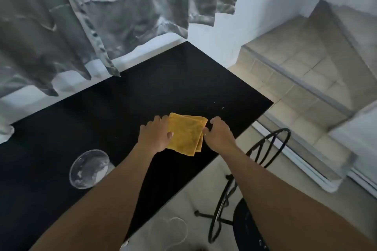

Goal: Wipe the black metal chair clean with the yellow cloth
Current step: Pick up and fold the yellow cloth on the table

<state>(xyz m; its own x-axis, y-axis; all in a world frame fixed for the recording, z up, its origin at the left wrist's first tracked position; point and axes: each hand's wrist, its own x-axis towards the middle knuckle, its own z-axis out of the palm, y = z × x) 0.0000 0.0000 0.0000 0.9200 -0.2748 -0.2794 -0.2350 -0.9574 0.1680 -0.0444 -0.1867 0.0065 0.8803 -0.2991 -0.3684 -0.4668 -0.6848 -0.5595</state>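
A folded yellow cloth (186,134) lies on the black table (142,91) near its right edge. My left hand (155,135) rests flat on the cloth's left side, fingers spread. My right hand (219,135) pinches the cloth's right edge with curled fingers. The black metal chair (267,149) stands on the floor to the right of the table; its looped wire back is in sight and my right forearm hides much of its seat.
A clear glass bowl (89,169) with white residue sits on the table at the left. Grey curtains (91,16) hang behind the table. Tiled steps (306,71) rise at the right. A thin white cord (173,232) lies on the floor below.
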